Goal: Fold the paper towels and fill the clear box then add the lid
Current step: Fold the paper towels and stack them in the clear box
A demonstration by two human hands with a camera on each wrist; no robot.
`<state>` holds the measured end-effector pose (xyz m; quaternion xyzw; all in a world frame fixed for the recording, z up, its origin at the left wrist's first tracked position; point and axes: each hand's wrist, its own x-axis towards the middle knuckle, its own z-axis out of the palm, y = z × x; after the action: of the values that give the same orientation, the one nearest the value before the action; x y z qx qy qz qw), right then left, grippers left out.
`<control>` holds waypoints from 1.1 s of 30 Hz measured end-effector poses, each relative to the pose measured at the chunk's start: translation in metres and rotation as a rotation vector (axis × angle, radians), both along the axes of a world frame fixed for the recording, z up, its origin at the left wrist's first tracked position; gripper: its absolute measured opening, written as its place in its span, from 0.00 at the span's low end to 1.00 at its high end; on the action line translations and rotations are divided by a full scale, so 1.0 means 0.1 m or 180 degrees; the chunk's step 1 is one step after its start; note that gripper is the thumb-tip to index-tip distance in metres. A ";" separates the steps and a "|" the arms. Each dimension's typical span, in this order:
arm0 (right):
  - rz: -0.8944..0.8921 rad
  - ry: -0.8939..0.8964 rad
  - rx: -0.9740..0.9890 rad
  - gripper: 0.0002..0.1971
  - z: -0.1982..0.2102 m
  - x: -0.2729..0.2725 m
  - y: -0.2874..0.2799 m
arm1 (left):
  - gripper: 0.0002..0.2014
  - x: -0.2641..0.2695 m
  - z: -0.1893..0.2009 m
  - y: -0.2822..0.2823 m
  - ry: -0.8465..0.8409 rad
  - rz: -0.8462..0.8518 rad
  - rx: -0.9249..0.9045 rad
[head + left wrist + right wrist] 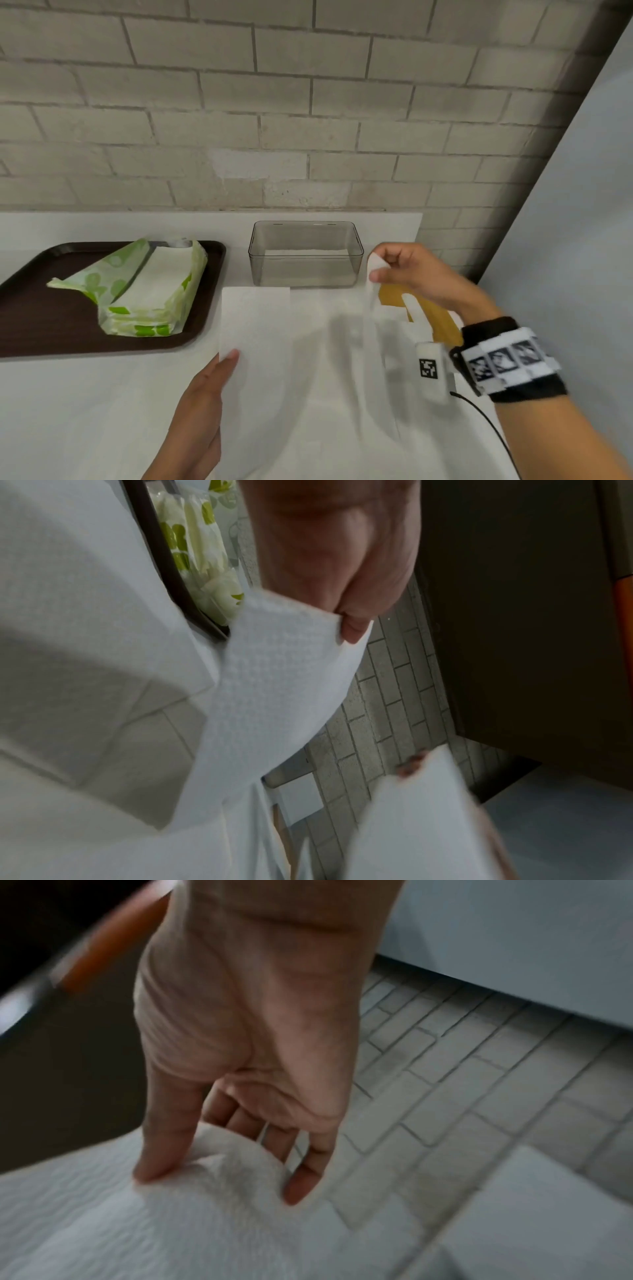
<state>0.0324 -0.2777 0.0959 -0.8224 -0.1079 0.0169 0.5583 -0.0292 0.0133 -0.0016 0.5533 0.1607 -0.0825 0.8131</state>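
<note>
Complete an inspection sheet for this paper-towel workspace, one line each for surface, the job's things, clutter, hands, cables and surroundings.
Surface: white counter, bare near the front.
Job's things: clear box against the wall, apparently holding no towels; paper towel held up, unfolded; open towel pack on a brown tray; wooden lid lying to the right of the box.
Clutter: nothing seen.
Hands: left hand pinches the towel's left edge; right hand pinches its right corner.
Cables: thin black cable from the wrist camera.
Surroundings: brick wall behind, plain grey panel at right.
</note>
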 end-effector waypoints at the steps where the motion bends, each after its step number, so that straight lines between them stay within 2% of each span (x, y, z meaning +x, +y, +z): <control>1: 0.0240 -0.0018 0.0089 0.02 0.18 -0.11 0.05 | 0.48 0.02 -0.03 0.00 0.0013 0.0015 -0.0103; 3: 0.0503 -0.0117 0.0009 0.02 0.42 -0.28 0.19 | 0.50 0.03 0.00 -0.02 0.0025 -0.0042 -0.0346; 6: 0.0586 -0.0286 -0.0328 0.03 0.44 -0.33 0.49 | 0.50 0.04 0.06 -0.10 0.0070 -0.0211 -0.0555; 7: 0.0514 -0.0393 -0.0596 0.03 0.38 -0.31 0.61 | 0.46 0.03 0.12 -0.15 0.0089 -0.0306 -0.0620; 10: 0.0230 -0.0632 -0.1329 0.03 0.11 -0.23 0.88 | 0.19 0.00 0.21 -0.25 0.0170 -0.0647 -0.0571; 11: 0.0191 -0.0733 -0.1546 0.04 0.04 -0.22 0.94 | 0.17 -0.01 0.23 -0.27 0.0216 -0.0742 -0.0530; 14: 0.0098 -0.1023 -0.1921 0.06 -0.11 -0.21 1.02 | 0.24 -0.05 0.24 -0.27 0.0246 -0.1048 -0.0719; 17: 0.0056 -0.1075 -0.2025 0.12 -0.16 -0.21 1.04 | 0.21 -0.08 0.17 -0.29 0.0041 -0.1258 -0.0501; 19: -0.0078 -0.1108 -0.1882 0.17 -0.15 -0.23 0.96 | 0.21 -0.10 0.14 -0.30 -0.0092 -0.1338 -0.0353; 21: -0.0511 -0.1159 -0.1428 0.17 -0.13 -0.24 0.75 | 0.20 -0.11 0.14 -0.28 -0.0180 -0.1320 -0.0292; 24: -0.1300 -0.0600 -0.0849 0.11 -0.26 -0.16 0.21 | 0.17 -0.09 0.10 -0.22 -0.0211 -0.1171 -0.0269; 26: -0.1636 0.0241 -0.1340 0.10 -0.43 -0.11 -0.17 | 0.18 -0.08 0.09 -0.19 -0.0202 -0.1145 -0.0335; 28: -0.1655 0.1151 -0.2106 0.16 -0.66 -0.12 -0.45 | 0.20 -0.06 0.08 -0.17 -0.0197 -0.1114 -0.0386; 29: -0.1605 0.1493 -0.2289 0.19 -0.75 -0.16 -0.52 | 0.20 -0.06 0.08 -0.18 -0.0196 -0.1109 -0.0382; 31: -0.1490 0.1897 -0.2504 0.25 -0.88 -0.23 -0.54 | 0.17 -0.04 0.08 -0.21 -0.0188 -0.1134 -0.0362; 33: -0.1365 0.2001 -0.2744 0.31 -1.00 -0.24 -0.51 | 0.15 -0.03 0.08 -0.26 -0.0173 -0.1187 -0.0304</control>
<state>0.0082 -0.3283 -0.0038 -0.9347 0.2490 0.1894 0.1688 -0.0324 -0.0126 0.0069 0.5363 0.0292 -0.2243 0.8132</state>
